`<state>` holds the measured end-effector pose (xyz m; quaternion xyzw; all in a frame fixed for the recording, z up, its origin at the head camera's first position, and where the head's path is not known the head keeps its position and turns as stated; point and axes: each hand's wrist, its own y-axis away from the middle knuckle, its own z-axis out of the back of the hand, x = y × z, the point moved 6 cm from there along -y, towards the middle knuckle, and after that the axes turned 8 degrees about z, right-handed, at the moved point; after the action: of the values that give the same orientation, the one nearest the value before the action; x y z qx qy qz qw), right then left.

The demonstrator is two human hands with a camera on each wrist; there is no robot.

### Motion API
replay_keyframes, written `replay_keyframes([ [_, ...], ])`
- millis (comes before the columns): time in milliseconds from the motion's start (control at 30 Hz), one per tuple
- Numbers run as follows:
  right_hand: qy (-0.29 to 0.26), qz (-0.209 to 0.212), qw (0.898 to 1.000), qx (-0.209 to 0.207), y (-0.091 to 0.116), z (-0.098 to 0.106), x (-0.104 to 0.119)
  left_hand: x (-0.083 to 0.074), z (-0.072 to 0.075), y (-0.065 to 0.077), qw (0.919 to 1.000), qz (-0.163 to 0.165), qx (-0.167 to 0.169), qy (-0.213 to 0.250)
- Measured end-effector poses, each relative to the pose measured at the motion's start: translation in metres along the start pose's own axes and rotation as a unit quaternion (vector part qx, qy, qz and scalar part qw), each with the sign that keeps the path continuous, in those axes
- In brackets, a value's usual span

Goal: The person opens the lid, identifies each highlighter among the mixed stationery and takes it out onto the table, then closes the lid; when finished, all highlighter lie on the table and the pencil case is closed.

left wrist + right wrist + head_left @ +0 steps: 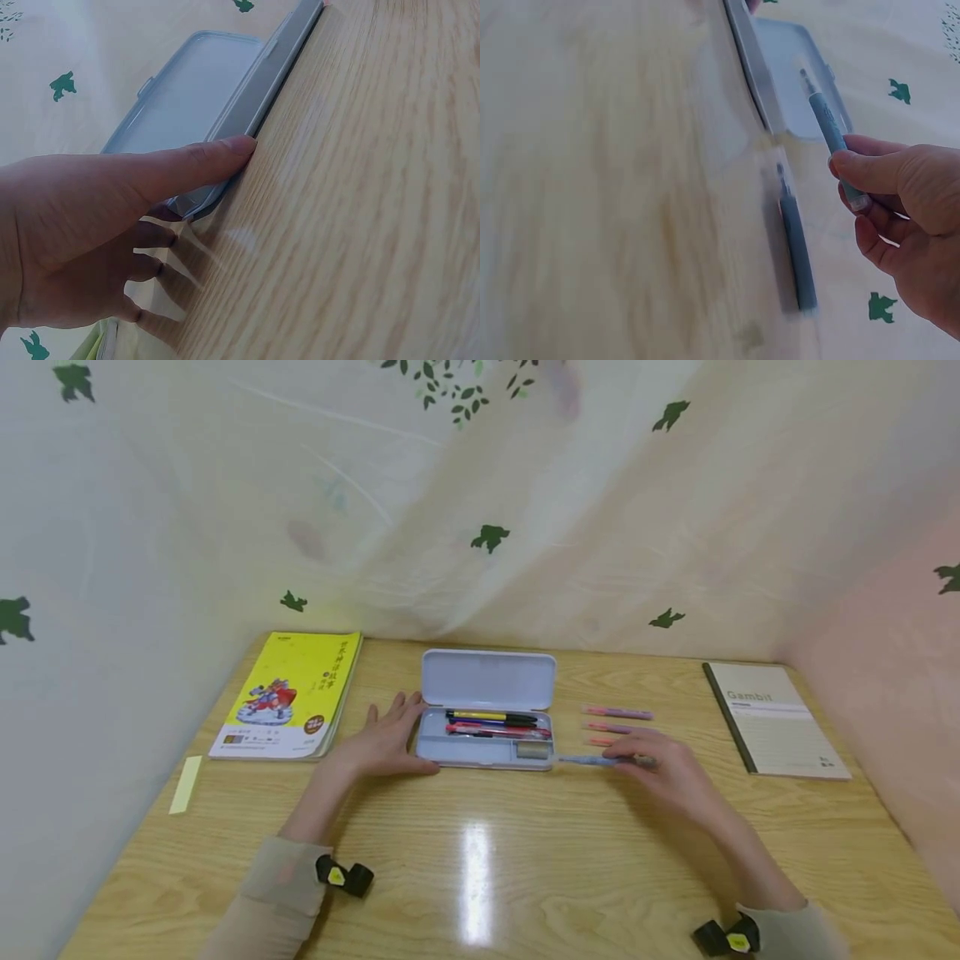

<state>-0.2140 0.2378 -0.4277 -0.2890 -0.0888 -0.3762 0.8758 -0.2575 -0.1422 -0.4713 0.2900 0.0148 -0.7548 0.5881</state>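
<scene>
In the head view, my left hand (386,739) rests at the left end of an open, pale-blue pencil case (465,753). Its thumb lies along the case's front wall, while the other fingers spread out, straight, beside the end. My right hand (911,202) pinches a blue-grey pen (829,124) with a clear tip, between thumb and fingers, raised over the table right of the case. Below it, another blue-grey pen (799,255) lies on the wood. Inside the case are a yellow-and-black pen (480,716), several red pens (491,730) and a grey block (532,750).
Two purple pens with pink ends, one a purple pen (618,713) farthest back, lie behind my right hand. A yellow book (296,689) stands left, beside a pale yellow strip (186,785). At right lies a notebook (780,718). A patterned curtain (420,527) hangs behind the table.
</scene>
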Motion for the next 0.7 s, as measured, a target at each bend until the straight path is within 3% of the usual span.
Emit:
replay_keyframes([
  [300,0.013,-0.013,1.000,0.003,0.027,0.018,-0.016,0.001,0.001,0.000,1.0000,0.000,-0.004,0.001],
  [700,-0.011,-0.039,0.998,0.045,0.036,0.018,-0.026,-0.002,0.000,0.001,1.0000,0.004,0.002,-0.003],
])
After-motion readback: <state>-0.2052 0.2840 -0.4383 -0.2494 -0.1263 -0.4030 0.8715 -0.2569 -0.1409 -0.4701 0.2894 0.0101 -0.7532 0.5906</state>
